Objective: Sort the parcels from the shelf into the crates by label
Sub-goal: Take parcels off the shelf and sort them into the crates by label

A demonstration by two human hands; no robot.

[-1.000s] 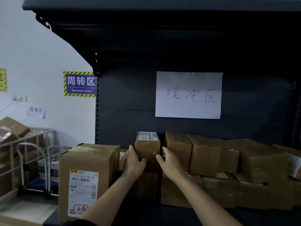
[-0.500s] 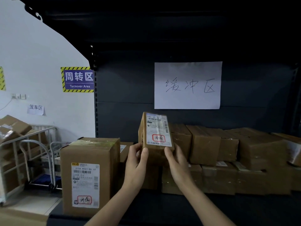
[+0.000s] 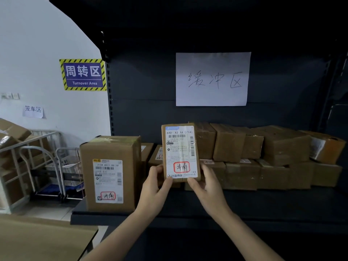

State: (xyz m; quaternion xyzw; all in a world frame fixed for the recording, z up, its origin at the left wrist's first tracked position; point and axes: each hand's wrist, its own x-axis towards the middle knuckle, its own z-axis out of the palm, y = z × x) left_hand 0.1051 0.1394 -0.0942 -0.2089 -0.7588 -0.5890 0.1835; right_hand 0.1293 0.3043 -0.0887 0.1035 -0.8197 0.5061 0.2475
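A small brown parcel (image 3: 179,147) is held upright in front of the dark shelf (image 3: 244,208), its white label with a red-boxed handwritten mark facing me. My left hand (image 3: 154,187) grips its lower left edge with the thumb on the front. My right hand (image 3: 207,185) grips its lower right edge the same way. A taller parcel (image 3: 110,172) with a similar red-marked label stands at the shelf's left end. Several more brown parcels (image 3: 263,151) are stacked in two layers along the back right of the shelf.
A handwritten white paper sign (image 3: 212,79) hangs on the shelf's back panel. On the left stand metal cage trolleys (image 3: 47,166) holding boxes, below a blue "Turnover Area" sign (image 3: 83,74). A brown cardboard surface (image 3: 43,240) lies at the lower left.
Both hands took the small parcel from the stack, lifted it off the shelf and tipped it upright toward me, so its label now faces the camera, closer than before.
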